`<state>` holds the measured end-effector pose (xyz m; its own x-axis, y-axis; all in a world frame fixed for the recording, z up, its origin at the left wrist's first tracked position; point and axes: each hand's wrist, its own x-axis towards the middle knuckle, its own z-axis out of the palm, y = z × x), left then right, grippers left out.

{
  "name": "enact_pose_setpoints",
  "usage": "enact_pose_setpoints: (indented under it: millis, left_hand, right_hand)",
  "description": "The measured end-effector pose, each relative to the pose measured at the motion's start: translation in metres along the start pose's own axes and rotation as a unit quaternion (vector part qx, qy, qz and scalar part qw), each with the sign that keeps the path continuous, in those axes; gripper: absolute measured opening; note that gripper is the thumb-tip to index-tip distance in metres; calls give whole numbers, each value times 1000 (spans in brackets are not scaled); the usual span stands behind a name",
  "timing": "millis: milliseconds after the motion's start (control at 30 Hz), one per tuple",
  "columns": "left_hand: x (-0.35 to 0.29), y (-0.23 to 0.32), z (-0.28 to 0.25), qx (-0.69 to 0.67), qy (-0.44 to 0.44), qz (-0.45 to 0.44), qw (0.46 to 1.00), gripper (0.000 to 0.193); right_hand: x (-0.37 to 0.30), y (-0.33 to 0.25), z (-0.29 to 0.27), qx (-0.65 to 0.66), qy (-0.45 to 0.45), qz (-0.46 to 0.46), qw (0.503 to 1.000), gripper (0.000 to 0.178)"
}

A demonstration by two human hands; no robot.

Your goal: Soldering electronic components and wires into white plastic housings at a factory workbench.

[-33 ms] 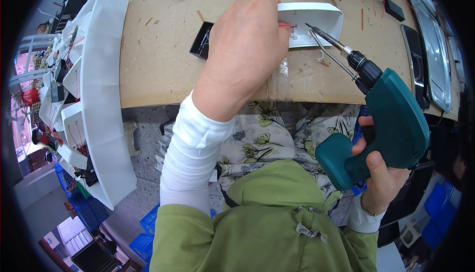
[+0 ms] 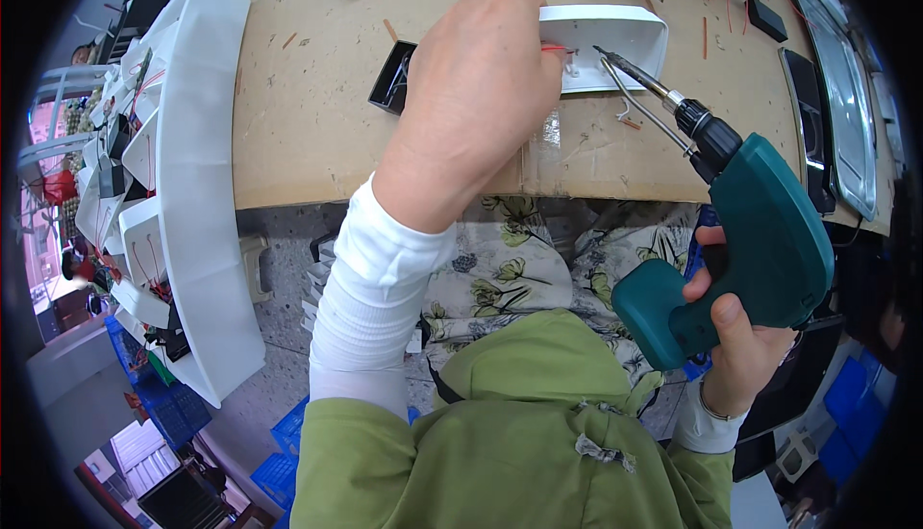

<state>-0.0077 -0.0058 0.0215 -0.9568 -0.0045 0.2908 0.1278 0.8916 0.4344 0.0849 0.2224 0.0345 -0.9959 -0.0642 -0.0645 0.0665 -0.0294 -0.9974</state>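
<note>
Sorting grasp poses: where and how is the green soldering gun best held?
Probably by the soldering gun's green rear body, from the near right, where the right hand has it: the gap beside that body admits fingers, and the metal tip points away, toward the upper left.

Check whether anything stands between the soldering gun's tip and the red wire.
Nothing visible does. The soldering gun points its tip toward the red wire with an open gap in this view, white plastic housing behind. The left hand, on the opposite side, hides the wire's other end.
</note>
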Motion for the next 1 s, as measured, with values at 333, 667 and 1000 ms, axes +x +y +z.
enact_pose_setpoints:
  millis: [333,667,1000]
  left_hand:
    - [25,9,-27,-138,-186,-119,966,25]
    - [28,11,-28,-115,-181,-107,971,23]
    - [27,9,-26,-98,-170,-82,977,22]
  right_hand:
    - [0,3,6,-52,-3,-5,999,67]
    - [0,7,7,-36,3,-6,999,67]
    - [0,5,11,-52,2,-5,999,64]
